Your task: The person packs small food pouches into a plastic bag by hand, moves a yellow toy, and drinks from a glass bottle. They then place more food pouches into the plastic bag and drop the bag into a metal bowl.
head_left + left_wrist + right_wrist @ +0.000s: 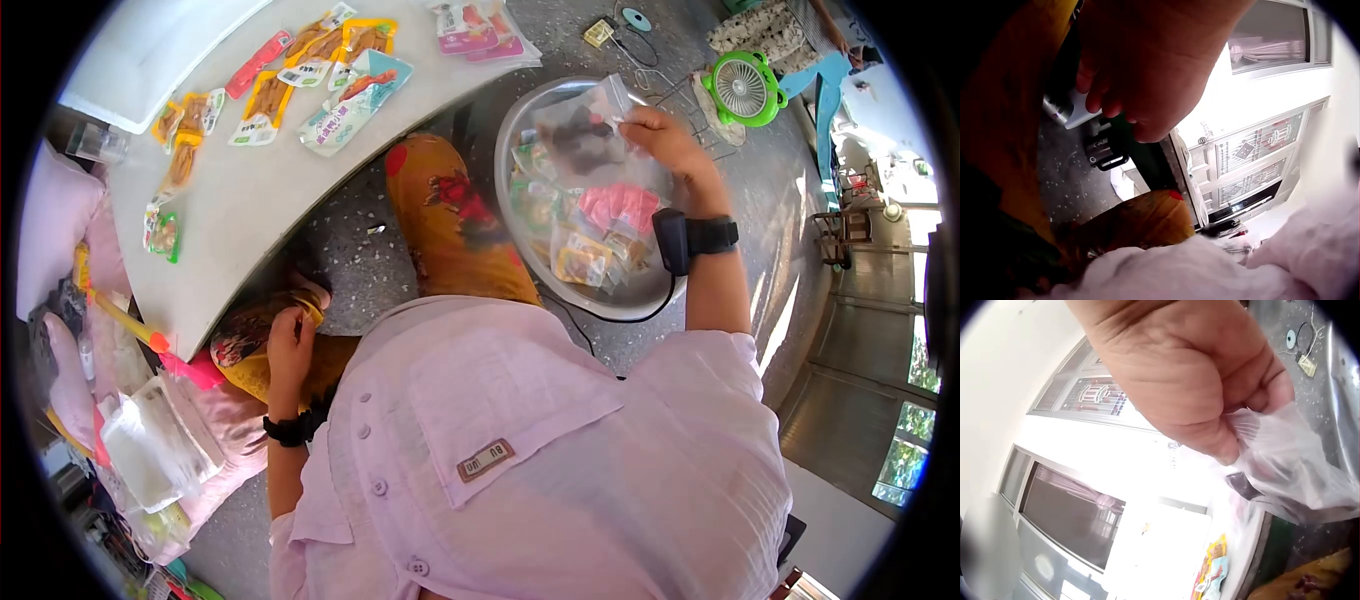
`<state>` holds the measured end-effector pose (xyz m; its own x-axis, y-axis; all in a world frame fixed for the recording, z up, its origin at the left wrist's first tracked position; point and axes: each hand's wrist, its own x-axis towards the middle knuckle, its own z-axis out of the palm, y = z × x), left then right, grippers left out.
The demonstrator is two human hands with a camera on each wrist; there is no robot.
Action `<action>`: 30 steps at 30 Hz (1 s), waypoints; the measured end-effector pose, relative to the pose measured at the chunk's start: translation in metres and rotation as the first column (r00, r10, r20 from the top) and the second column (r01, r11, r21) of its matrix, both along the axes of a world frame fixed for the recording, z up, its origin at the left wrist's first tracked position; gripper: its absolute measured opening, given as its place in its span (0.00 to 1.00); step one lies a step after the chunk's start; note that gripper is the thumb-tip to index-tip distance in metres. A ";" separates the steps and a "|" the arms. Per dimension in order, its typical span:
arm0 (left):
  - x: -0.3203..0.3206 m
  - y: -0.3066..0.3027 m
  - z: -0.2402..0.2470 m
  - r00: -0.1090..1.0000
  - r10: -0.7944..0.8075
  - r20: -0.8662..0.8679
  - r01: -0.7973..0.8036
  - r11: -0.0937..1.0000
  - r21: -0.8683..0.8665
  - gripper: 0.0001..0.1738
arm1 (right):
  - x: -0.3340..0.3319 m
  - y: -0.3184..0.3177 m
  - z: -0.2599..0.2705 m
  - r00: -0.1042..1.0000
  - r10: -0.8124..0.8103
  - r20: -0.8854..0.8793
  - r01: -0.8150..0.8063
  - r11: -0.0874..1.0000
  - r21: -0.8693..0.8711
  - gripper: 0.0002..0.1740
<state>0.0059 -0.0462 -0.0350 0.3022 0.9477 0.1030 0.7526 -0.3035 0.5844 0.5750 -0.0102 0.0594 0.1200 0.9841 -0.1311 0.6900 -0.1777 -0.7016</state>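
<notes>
Right hand [668,140] pinching clear bag [585,125] over basin [640,300].
Left hand [290,345] curled at knee [240,345] beside table [250,200]; hold unclear.

clear glossy plastic bag [590,125], shiny metal basin [520,130].

No text fully legible. A small sewn patch [486,459] on the shirt pocket [520,395], below and between both hands, carries a few dark characters, upside down in the head view and not readable with certainty. The snack packets [355,95] on the tabletop [250,210], above the left hand [290,340], are printed, but the lettering is too small to read. Same for the packets [583,260] in the metal basin [640,300] under the right hand [665,135]. No print discernible on the clear bag [585,125] this hand pinches.
</notes>
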 end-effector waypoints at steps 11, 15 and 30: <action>-0.012 -0.002 -0.023 0.998 0.040 -0.046 -0.045 0.992 -0.116 0.11 | 0.139 -0.090 -0.250 -0.051 0.180 0.982 0.067 0.982 -0.177 0.12; -0.014 -0.004 -0.028 0.996 0.078 -0.052 -0.085 0.986 -0.145 0.11 | 0.129 -0.104 -0.251 0.040 0.229 0.973 0.161 0.959 -0.232 0.11; -0.009 -0.012 -0.019 0.976 0.215 0.035 -0.214 0.976 -0.032 0.08 | -0.108 0.062 -0.170 0.989 0.108 -0.103 -0.099 0.991 0.091 0.08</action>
<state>-0.0029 -0.0578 -0.0543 0.0877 0.9926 0.0835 0.7753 -0.1206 0.6199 0.4666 0.0521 -0.1101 0.0069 0.9986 -0.0526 0.6214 -0.0455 -0.7822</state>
